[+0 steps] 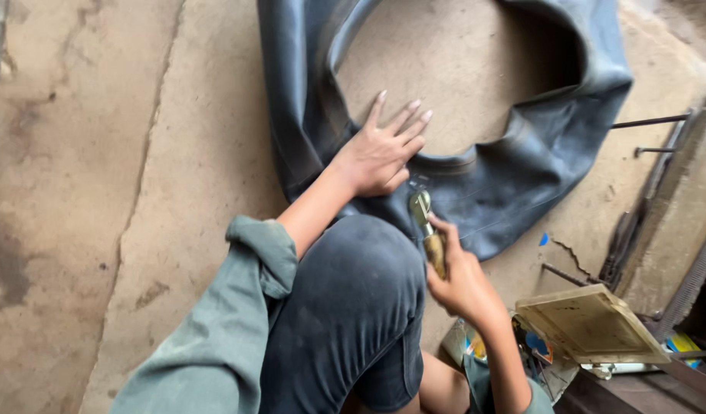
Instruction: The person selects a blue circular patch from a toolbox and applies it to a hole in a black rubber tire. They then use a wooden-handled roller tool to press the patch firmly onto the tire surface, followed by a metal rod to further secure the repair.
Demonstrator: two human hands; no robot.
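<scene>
Pressing flat with fingers spread, the left hand [380, 153] holds down a limp black rubber tube [522, 176], a big slack ring lying on the rough concrete floor [177, 153]. The right hand [460, 280] is closed around a small roller tool [426, 226] with a brassy handle, its metal wheel touching the tube just beside the left hand. A worn square board [591, 322] sits to the right.

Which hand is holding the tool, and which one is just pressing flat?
The right hand grips the tool, fingers wrapped round its handle. The left hand holds nothing: it lies flat, fingers spread, on the black inner tube.
</scene>
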